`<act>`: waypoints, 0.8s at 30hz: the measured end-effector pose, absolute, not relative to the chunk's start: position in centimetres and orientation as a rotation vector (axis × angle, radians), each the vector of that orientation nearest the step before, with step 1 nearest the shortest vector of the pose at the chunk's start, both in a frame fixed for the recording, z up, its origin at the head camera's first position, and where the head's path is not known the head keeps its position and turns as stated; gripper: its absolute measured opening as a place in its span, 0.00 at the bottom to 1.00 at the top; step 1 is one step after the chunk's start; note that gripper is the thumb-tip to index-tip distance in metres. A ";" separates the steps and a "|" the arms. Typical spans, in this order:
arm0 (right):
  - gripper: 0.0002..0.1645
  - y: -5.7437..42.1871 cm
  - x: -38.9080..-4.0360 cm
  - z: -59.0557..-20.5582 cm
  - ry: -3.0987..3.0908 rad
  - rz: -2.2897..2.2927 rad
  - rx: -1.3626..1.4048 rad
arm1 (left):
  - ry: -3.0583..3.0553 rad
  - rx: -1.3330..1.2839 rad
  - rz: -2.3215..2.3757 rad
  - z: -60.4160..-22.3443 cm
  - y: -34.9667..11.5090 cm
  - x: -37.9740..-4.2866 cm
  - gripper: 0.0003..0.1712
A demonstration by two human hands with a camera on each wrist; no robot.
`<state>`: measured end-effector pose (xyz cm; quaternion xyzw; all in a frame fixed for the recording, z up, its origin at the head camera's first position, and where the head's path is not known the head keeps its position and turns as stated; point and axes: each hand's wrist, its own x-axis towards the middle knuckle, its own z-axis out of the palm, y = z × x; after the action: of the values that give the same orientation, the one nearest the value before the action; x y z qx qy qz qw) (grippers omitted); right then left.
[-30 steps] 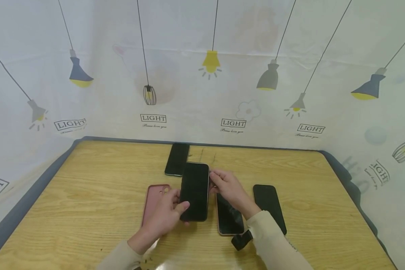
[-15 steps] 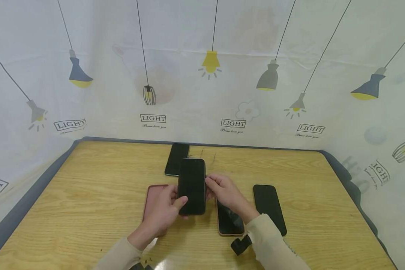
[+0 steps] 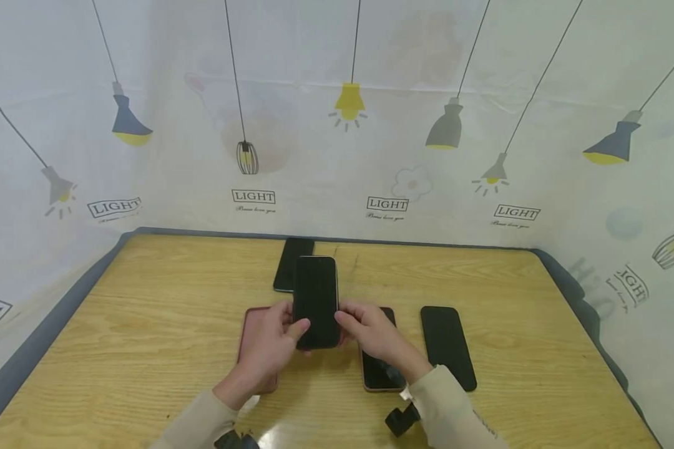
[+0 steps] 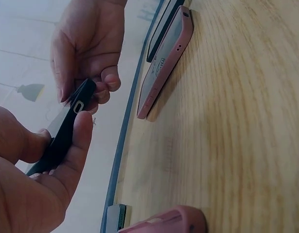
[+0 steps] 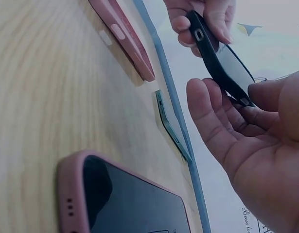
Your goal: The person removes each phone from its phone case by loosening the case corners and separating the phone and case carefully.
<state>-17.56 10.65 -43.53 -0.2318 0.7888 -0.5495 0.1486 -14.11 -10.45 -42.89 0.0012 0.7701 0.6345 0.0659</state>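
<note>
Both hands hold a phone with a dark screen (image 3: 316,302) in a black case (image 5: 215,58), raised above the table and tilted toward me. My left hand (image 3: 269,342) pinches its lower left side, thumb at the front edge and fingers behind. On the opposite side, my right hand (image 3: 379,332) grips the lower right edge, thumb in front. The right wrist view shows a narrow gap between the case rim and the phone near the right fingers. Beneath my left hand lies an empty pink phone case (image 3: 251,327), partly covered.
A phone in a pink case (image 3: 377,379) lies partly under my right forearm. Right of it is a flat black phone-shaped piece (image 3: 448,346). Another dark phone (image 3: 286,269) lies at the table's far edge, beside the printed cloth backdrop (image 3: 326,162).
The held phone has moved up and slightly left, farther from me. My right hand has slid down from the phone's upper right side to its lower right edge.
</note>
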 end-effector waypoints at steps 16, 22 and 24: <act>0.11 10.5 -15.9 -44.1 2.306 -1.521 -0.720 | 2.415 -0.039 1.866 -42.6 -10.4 -14.2 0.10; 0.12 10.3 -15.5 -44.2 2.357 -1.508 -0.730 | 2.438 -0.042 1.839 -42.8 -10.4 -14.2 0.11; 0.13 10.1 -15.4 -44.3 2.384 -1.497 -0.726 | 2.446 -0.032 1.834 -42.8 -10.3 -14.2 0.11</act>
<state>-15.44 10.14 -44.30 -0.2479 0.8145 -0.5114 0.1170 -14.19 -10.32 -42.83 -0.0105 0.7993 0.5993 0.0421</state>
